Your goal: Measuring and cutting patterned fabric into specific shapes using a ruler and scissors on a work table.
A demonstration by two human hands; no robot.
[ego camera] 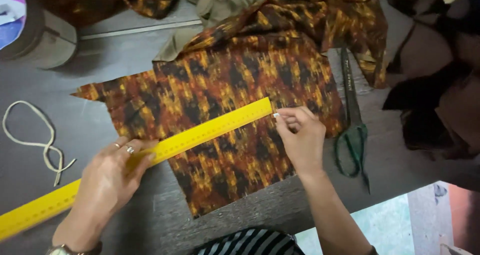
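Ruler: long yellow flat ruler point(150, 155) lies on the orange-and-black patterned cloth point(235, 130) on the grey desk point(100, 60).
Long axis: from 8 o'clock to 2 o'clock.
Left hand point(112, 177): fingers spread flat, pressing the ruler's middle.
Right hand point(300, 140): fingers pinched around a small white piece, probably chalk, at the ruler's 2 o'clock end.
Scissors: green-handled scissors point(352, 130) lie at 3 o'clock, untouched.

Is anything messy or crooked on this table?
Nothing looks wrong. The ruler lies slanted across the cloth, pinned by the left hand, on purpose. The scissors lie shut beside it.
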